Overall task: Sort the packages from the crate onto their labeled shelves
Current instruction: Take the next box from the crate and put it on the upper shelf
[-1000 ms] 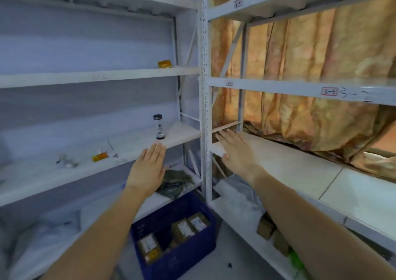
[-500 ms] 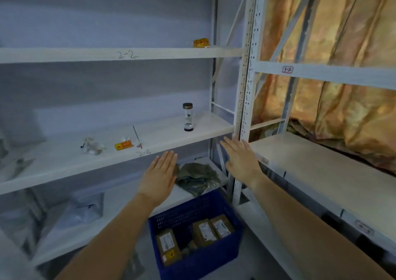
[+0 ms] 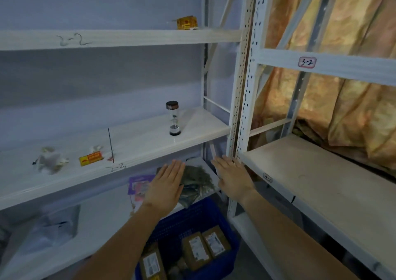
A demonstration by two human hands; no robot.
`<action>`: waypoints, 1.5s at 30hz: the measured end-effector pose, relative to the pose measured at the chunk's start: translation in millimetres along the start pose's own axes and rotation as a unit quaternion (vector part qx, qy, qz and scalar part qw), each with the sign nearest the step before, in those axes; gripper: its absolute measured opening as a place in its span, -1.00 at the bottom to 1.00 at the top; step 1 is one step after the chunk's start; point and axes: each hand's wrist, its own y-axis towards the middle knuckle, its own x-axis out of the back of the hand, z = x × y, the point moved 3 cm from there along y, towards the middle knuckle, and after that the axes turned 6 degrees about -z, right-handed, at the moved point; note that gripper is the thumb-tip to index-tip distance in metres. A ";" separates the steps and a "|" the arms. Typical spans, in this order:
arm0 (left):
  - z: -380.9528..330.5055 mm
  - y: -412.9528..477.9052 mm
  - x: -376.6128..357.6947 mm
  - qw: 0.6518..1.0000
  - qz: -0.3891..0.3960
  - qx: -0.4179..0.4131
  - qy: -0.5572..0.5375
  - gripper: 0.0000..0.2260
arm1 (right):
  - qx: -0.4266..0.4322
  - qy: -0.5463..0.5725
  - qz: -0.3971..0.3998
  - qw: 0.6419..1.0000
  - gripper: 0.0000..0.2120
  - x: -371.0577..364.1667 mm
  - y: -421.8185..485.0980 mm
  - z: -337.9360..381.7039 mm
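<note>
Nearby, hourglass (image 3: pixel 174 118) and orange box (image 3: pixel 90 158) sit on shelf 2-3 (image 3: pixel 147 144).

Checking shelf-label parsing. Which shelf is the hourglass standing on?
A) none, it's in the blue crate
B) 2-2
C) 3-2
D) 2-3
D: the hourglass stands upright on the left rack's middle shelf, whose front edge bears the handwritten mark 2-3. The 2-2 mark is on the shelf above, and the 3-2 tag is on the right rack.
</note>
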 end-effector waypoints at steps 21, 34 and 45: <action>-38.5 33.7 -288.2 0.991 0.130 -0.029 -0.018 -0.44 | -0.107 0.035 0.160 0.981 -0.41 -263.8 -5.9 -54.1; -70.8 -76.7 -567.3 0.964 0.245 0.041 -0.097 -0.44 | -0.126 0.087 0.235 0.960 -0.40 -545.2 -78.5 -20.3; -101.2 -139.7 -704.1 0.818 0.327 0.305 -0.361 -0.37 | -0.179 0.114 0.273 0.938 -0.46 -704.5 -96.4 10.8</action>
